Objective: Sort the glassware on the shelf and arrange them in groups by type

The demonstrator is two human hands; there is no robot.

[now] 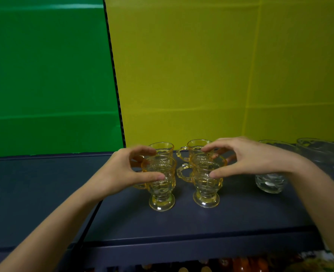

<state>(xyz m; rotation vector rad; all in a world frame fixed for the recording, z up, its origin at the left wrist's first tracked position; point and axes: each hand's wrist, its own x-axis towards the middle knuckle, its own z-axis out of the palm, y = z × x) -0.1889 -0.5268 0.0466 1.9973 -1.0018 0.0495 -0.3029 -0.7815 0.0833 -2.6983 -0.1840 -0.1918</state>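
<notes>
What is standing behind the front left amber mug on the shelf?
A second amber mug of the same kind. Only its rim and patterned upper band show; the front left amber mug and the left hand cover its body and foot.

One head-worn wide-angle camera looks forward and down, close over the dark blue shelf (44,183), facing a green panel (44,75) and a yellow panel (221,65) behind it. The left hand (127,171) and right hand (246,160) reach in from the bottom corners, clasping amber glass mugs (162,193) at mid-frame.
</notes>
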